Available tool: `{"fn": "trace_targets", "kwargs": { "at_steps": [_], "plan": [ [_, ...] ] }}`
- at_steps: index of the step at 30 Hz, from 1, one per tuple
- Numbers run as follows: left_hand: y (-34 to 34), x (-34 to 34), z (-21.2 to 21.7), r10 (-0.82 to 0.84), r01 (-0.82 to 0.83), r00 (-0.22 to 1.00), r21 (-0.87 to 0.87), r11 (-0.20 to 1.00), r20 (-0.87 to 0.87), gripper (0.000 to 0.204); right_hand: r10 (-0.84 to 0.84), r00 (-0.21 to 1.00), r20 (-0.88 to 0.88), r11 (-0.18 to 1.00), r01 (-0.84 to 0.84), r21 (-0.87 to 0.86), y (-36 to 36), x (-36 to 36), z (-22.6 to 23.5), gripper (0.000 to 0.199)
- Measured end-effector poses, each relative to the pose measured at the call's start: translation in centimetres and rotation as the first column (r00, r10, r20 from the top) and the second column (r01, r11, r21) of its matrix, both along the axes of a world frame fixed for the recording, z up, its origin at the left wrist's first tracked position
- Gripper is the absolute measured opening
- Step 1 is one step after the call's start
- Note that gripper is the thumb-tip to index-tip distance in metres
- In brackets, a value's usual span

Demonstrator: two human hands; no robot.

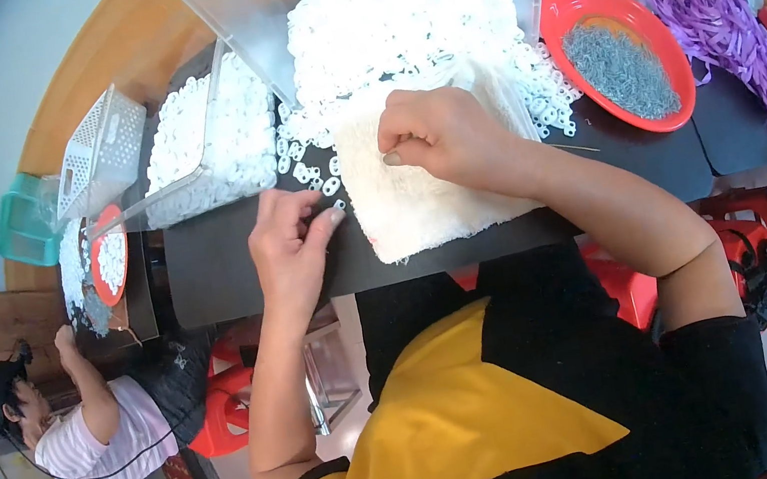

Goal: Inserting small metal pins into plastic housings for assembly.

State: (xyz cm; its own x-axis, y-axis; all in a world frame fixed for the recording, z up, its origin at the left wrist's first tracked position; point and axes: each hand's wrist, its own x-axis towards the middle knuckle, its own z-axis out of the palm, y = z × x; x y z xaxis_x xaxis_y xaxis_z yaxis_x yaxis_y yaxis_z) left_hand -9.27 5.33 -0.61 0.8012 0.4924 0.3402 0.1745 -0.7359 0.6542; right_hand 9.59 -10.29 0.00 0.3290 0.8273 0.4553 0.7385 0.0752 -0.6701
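My left hand (pixel 288 245) is at the table's near side, left of a cream cloth (pixel 439 205). Its thumb and forefinger come together at a small white plastic piece (pixel 339 204), which shows at their tips. Above the cloth is my right hand (pixel 447 132), its fingers curled and thumb pressed in a pinch; whatever is between them is too small or hidden to make out. A large heap of white plastic pieces with holes (pixel 397 19) lies beyond the cloth, and several loose ones are scattered between the cloth and my left hand.
Left of the heap stands a clear bin of white pieces (pixel 210 142). To the right are a red bowl (pixel 686 92) of small metal parts and a pile of purple ribbons (pixel 722 20). A thin stick (pixel 576 147) lies beside my right forearm. Another person (pixel 104 418) sits at far left.
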Motion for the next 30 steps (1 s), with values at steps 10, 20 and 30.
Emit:
{"fn": "trace_targets", "kwargs": {
  "at_steps": [10, 20, 30],
  "plan": [
    [-0.8, 0.3, -0.3, -0.058, 0.066, 0.997, 0.173, 0.983, -0.056, 0.014, -0.004, 1.000, 0.020, 1.000, 0.004, 0.005, 0.0, -0.5, 0.0, 0.007],
    [-1.9, 1.0, 0.0, 0.088, 0.000, 0.988, -0.572, 0.821, 0.126, 0.010, 0.001, 0.995, -0.102, 0.999, 0.002, 0.037, 0.0, -0.9, 0.4, 0.009],
    [-4.6, 5.0, 1.2, 0.158, 0.206, 0.944, -0.892, 0.403, 0.290, 0.008, -0.003, 0.938, -0.348, 1.000, 0.008, 0.012, -0.2, -0.9, 0.8, 0.012]
  ]
}}
